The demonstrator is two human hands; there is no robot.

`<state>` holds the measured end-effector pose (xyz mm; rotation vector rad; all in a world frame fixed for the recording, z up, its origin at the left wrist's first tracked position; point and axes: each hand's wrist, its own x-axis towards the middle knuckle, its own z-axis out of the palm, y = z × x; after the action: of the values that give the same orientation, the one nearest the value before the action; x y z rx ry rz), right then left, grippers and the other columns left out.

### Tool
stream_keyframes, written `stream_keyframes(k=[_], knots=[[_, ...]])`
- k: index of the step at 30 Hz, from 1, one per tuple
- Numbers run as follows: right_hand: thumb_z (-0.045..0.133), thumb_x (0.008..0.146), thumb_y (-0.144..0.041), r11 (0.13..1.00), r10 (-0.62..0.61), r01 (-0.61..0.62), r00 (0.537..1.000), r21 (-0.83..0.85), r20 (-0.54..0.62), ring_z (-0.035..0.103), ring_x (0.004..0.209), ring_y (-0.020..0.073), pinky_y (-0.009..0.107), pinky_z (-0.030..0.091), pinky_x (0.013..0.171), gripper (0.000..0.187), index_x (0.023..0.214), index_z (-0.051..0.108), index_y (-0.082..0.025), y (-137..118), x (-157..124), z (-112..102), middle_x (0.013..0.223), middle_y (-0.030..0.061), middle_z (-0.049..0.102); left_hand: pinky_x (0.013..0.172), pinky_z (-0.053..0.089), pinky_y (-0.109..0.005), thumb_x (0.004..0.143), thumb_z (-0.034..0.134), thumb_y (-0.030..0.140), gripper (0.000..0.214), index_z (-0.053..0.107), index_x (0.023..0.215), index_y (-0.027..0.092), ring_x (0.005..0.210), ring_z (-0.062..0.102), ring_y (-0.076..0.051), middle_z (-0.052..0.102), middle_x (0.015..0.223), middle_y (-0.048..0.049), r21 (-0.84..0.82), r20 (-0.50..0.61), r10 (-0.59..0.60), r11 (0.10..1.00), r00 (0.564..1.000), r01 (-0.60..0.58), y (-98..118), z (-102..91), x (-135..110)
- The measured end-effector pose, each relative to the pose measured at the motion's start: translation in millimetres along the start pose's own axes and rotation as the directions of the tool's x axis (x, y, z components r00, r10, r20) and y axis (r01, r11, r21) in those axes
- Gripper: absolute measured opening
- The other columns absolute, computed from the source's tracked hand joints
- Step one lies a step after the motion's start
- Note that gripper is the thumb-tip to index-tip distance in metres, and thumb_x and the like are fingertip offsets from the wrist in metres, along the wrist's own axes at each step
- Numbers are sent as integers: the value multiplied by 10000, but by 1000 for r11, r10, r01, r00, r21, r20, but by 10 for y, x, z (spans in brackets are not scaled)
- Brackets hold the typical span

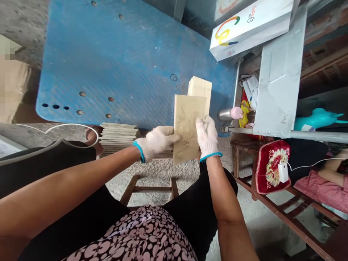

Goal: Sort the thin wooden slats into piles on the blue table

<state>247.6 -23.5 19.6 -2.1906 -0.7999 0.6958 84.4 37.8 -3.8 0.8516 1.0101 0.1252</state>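
Observation:
A thin rectangular wooden board [188, 119] is held up over the near edge of the blue table, with a dark rough patch on its lower face. My left hand [160, 140], in a white knit glove with a blue cuff, grips its left edge with the thumb on the front. Gloved the same way, my right hand [207, 136] closes on the board's right edge. Behind it, a small stack of similar boards [202, 87] lies on the table, partly covered. Below the table's edge, left of my left hand, many thin boards [118, 136] are piled in a row.
The blue table [122, 65] has several holes. At its right are a white box [252, 30], a steel bottle with a pink cap [230, 114] and a grey metal panel [281, 72]. A wooden bench [288, 214] carries a red cushion [265, 170]; another person's arm [333, 172] shows beyond.

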Motion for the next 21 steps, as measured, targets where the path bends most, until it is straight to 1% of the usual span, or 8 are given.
stream_keyframes(k=[3,6,9,11,13,15,18,21], knots=[[364,934,-663,995,-3,13,994,-97,108,639,922,251,405,509,910,527,802,604,-212,51,62,46,828,82,677,740,600,-364,725,694,210,88,728,798,173,771,701,-210,749,801,-71,-88,17,-6,996,1000,8,61,-101,-24],[385,931,-646,999,-33,35,995,-25,96,604,762,212,342,500,770,510,674,530,-230,74,64,108,697,38,625,761,614,-401,687,748,245,206,742,870,150,810,719,-245,761,842,-100,-142,7,-1,990,1000,2,36,-195,-54],[425,918,-597,996,-41,36,997,79,60,581,721,193,304,463,710,451,667,514,-234,91,61,225,666,16,596,770,629,-394,671,769,267,255,725,900,165,870,730,-270,767,882,-106,-242,-56,-17,970,998,3,-19,-183,-69],[444,911,-553,992,-18,11,998,123,55,578,735,197,298,450,706,400,686,530,-233,89,73,296,671,14,597,778,629,-336,715,727,265,173,693,863,182,901,728,-248,762,871,-86,-311,-154,-39,950,987,-11,-24,-96,-53],[451,904,-498,989,16,-25,998,147,59,579,749,203,301,449,718,347,704,544,-231,72,98,322,682,15,600,792,619,-277,792,639,254,79,651,848,199,917,723,-208,752,855,-58,-362,-278,-83,932,957,-24,3,35,-5],[446,897,-456,988,24,-34,997,149,70,578,757,206,305,450,730,310,708,543,-229,49,131,289,690,13,595,797,617,-272,864,550,252,86,618,899,213,919,721,-188,748,873,-38,-374,-368,-133,927,920,-16,54,178,82],[444,895,-444,989,12,-27,995,146,101,581,759,206,314,467,748,291,747,567,-225,29,188,162,714,7,604,776,623,-306,930,486,296,169,593,1032,215,899,722,-191,750,954,-44,-329,-404,-158,944,901,19,164,336,290],[554,852,-462,978,64,-68,998,196,28,636,851,217,340,501,843,272,909,627,-206,48,265,-6,833,25,670,735,613,-300,950,474,364,272,595,1137,208,867,717,-192,746,1015,-59,-167,-429,-87,986,899,16,313,384,569]])
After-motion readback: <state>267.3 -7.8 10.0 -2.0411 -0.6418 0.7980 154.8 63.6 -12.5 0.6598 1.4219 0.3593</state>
